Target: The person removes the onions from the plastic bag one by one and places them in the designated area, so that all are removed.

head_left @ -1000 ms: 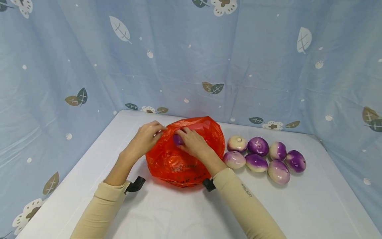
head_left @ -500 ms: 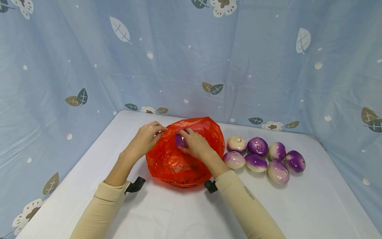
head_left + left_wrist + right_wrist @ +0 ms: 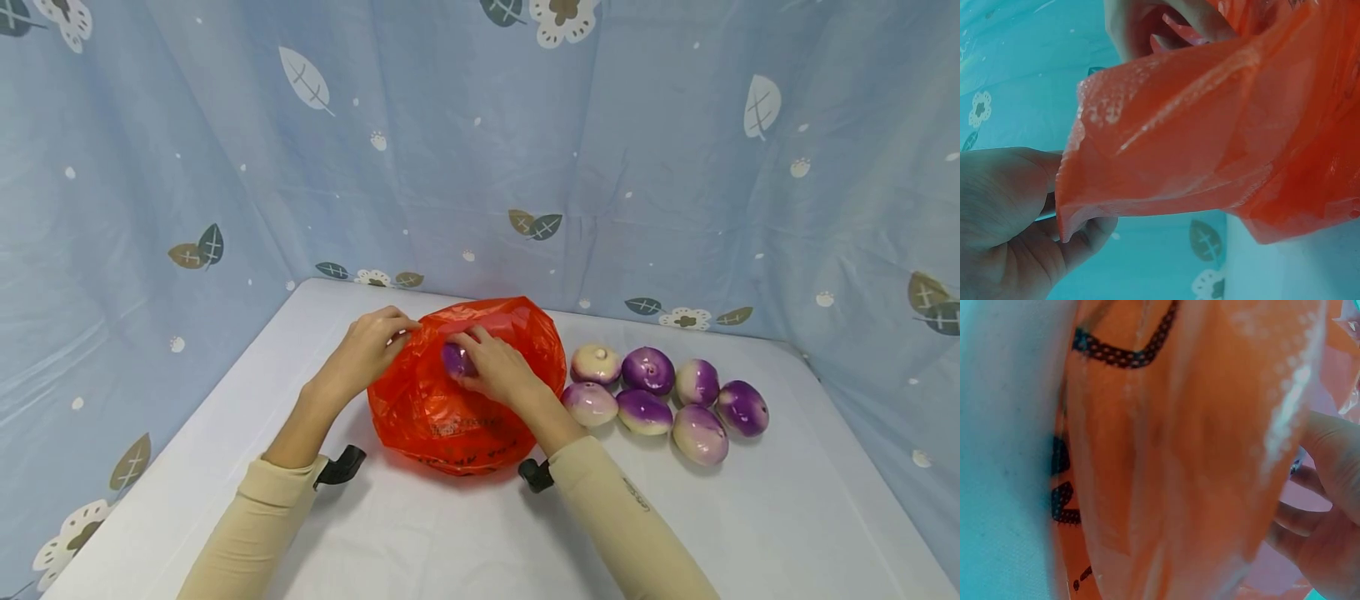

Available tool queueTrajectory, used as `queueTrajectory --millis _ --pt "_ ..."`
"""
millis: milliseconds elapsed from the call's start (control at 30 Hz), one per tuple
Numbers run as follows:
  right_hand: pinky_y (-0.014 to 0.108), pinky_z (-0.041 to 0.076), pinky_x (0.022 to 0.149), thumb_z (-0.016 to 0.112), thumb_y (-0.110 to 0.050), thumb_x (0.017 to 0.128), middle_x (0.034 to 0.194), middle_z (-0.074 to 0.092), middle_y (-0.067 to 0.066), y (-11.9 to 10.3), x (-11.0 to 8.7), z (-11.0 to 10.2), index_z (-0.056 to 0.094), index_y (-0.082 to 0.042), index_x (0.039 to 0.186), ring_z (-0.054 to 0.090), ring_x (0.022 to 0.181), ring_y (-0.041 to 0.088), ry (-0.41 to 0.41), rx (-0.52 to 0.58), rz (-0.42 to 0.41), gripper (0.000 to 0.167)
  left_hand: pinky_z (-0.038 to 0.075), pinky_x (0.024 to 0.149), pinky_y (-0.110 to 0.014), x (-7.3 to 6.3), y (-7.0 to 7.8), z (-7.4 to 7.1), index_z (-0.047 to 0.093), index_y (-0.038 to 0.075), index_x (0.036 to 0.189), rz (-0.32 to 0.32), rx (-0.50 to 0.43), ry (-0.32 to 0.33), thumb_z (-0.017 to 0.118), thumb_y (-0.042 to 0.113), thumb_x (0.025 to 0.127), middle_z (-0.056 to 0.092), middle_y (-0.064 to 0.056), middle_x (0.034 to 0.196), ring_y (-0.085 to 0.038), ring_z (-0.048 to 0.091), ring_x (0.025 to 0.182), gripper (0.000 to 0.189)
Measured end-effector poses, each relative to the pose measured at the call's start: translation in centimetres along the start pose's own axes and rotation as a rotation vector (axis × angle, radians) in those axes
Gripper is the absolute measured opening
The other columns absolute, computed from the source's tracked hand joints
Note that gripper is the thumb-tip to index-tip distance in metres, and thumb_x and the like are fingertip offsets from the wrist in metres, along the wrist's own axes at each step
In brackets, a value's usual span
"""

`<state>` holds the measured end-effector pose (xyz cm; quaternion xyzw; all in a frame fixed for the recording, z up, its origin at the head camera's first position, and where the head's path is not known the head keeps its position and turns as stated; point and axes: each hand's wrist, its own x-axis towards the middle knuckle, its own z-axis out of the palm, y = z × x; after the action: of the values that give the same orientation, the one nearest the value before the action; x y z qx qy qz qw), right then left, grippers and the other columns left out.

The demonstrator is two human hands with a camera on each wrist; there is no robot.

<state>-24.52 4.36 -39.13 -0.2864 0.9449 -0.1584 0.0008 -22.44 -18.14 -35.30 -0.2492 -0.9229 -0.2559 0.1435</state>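
A red plastic bag [image 3: 450,417] stands on the table with its mouth spread wide. At its left rim my left hand [image 3: 371,346] pinches the bag's edge between thumb and fingers, as the left wrist view shows close up. Inside the mouth, my right hand [image 3: 495,362] grips a glossy purple turnip [image 3: 457,360], fingers over its top and thumb below. In the right wrist view the bag's wall covers most of the picture and hides nearly all of that turnip; part of the right hand [image 3: 1329,506] shows beyond it.
Right of the bag, several purple-and-cream turnips [image 3: 645,412] lie close together on the white table [image 3: 465,542]; the nearest one is right at the bag's side. A blue patterned curtain [image 3: 480,150] hangs behind the table and along both sides.
My right hand has drawn slightly back and to the right with the turnip, which now shows more. My left hand keeps its place at the bag's rim.
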Motion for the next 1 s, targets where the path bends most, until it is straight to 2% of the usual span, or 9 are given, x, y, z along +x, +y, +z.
queueTrajectory --millis 267,467,700,1000 --pt "0.05 0.056 0.09 0.076 -0.031 0.086 0.136 0.049 0.005 0.1 -0.5 -0.2 0.047 -0.026 0.142 0.061 0.114 0.03 0.002 0.016 -0.004 0.063 0.061 0.078 -0.04 0.0 0.0 0.0 0.073 0.001 0.11 0.01 0.004 0.008 0.065 -0.002 0.09 0.07 -0.013 0.101 -0.026 0.068 0.088 0.022" --pt "0.051 0.055 0.094 0.074 -0.033 0.087 0.139 0.048 0.004 0.3 -1.2 -0.3 0.045 -0.026 0.143 0.059 0.119 0.029 0.002 0.062 -0.005 0.064 0.061 0.078 -0.04 -0.1 0.0 0.0 0.073 0.001 0.11 0.004 0.011 0.007 0.066 -0.001 0.089 0.07 -0.014 0.101 -0.026 0.067 0.087 0.022" --pt "0.049 0.052 0.1 0.074 -0.035 0.087 0.141 0.05 0.005 0.4 -1.9 -0.4 0.044 -0.024 0.145 0.059 0.12 0.027 0.039 0.07 -0.007 0.066 0.061 0.08 -0.04 -0.1 -0.1 0.0 0.073 0.001 0.112 -0.012 -0.005 0.0 0.066 -0.001 0.09 0.069 -0.014 0.103 -0.026 0.067 0.09 0.023" --pt "0.055 0.054 0.094 0.075 -0.038 0.086 0.143 0.048 0.002 0.4 -3.3 -1.0 0.044 -0.029 0.145 0.06 0.122 0.027 0.059 0.126 0.053 0.067 0.061 0.078 -0.039 -0.1 -0.1 0.0 0.073 0.001 0.11 -0.002 0.004 0.009 0.067 -0.002 0.089 0.07 -0.013 0.101 -0.026 0.067 0.088 0.023"
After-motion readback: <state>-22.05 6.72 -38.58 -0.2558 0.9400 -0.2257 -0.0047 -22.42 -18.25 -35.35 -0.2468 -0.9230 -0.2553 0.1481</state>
